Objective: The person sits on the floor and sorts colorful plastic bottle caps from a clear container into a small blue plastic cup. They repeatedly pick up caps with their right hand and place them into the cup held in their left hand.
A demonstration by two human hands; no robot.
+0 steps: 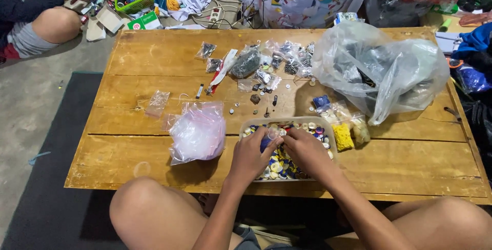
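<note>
Both my hands sit over the clear plastic tray (246, 127) of little round buttons (279, 167), close to the near edge of the wooden worktop (154, 60). My left hand (251, 155) and right hand (306, 150) curl their fingers together on something small and blue (265, 142), but it is mostly hidden. Just left of the tray lies a soft, crinkly pink bag (197, 132), and a big cloudy bag (379, 68) sits behind the tray to the right.

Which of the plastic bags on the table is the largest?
The big clear bag at the table's far right, bulging with dark contents. The pinkish bag left of the button tray is smaller; the other packets are tiny.
</note>
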